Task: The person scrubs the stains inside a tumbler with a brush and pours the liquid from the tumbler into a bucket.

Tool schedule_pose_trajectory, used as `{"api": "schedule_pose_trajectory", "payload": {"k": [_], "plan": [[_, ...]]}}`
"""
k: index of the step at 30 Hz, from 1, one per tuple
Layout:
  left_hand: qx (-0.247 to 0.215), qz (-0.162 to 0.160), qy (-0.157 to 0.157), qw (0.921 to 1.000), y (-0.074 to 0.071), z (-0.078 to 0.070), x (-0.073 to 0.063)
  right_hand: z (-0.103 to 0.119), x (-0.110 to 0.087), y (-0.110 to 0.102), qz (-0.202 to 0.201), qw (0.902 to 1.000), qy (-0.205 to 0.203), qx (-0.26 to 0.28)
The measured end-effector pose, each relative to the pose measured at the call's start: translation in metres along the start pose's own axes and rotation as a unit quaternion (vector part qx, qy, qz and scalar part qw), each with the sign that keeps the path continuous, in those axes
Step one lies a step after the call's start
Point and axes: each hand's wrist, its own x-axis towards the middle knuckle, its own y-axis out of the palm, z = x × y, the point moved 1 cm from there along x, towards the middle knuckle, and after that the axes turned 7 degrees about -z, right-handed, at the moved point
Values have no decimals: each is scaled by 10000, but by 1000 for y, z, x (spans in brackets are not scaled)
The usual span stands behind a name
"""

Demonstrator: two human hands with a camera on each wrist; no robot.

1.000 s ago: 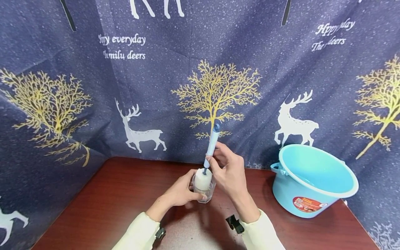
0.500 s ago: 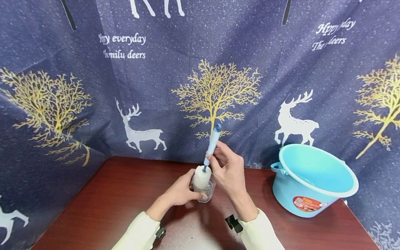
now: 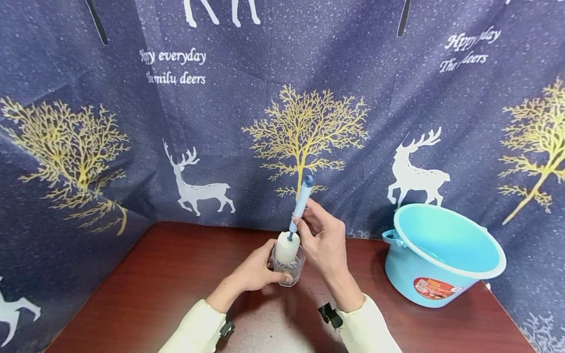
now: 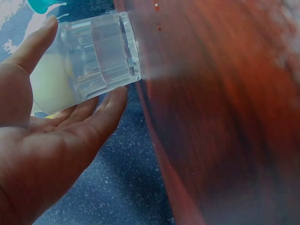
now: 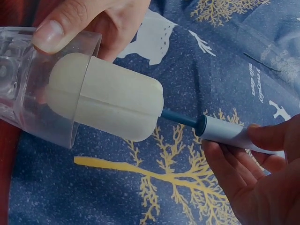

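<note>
My left hand (image 3: 253, 269) grips a clear faceted glass (image 4: 110, 51), thumb on the near side and fingers around the far side. The base of the glass is right at the tabletop in the left wrist view. My right hand (image 3: 324, 238) pinches the light-blue handle (image 5: 225, 131) of a sponge cup brush above it. The brush's white sponge head (image 5: 117, 98) is partly in the glass: its rounded end lies inside the rim, while the rest stands out of the mouth. A dark blue stem (image 5: 179, 117) joins sponge and handle. The brush leans slightly right in the head view.
A light-blue bucket (image 3: 399, 274) with a red label stands on the right side of the reddish-brown table (image 3: 176, 274). Behind the table hangs a dark blue cloth (image 3: 265, 137) printed with deer and golden trees.
The sponge head has risen slightly in the glass, so more of it shows above the rim. My left hand and the glass have stayed in nearly the same place.
</note>
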Motion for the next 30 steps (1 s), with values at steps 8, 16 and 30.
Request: {"api": "schedule_pose_trajectory", "payload": {"k": [8,16,30], "plan": [[-98,31,-2,9999,1,1,0,2,0,-3,12,9999,-86,-86],[-169,19,-31,9999,1,2,0,2,1,-4,29,9997,-176,-188],[-41,2,51,10000,0,2,0,3,4,-7,-3,9964,-568,-629]]}}
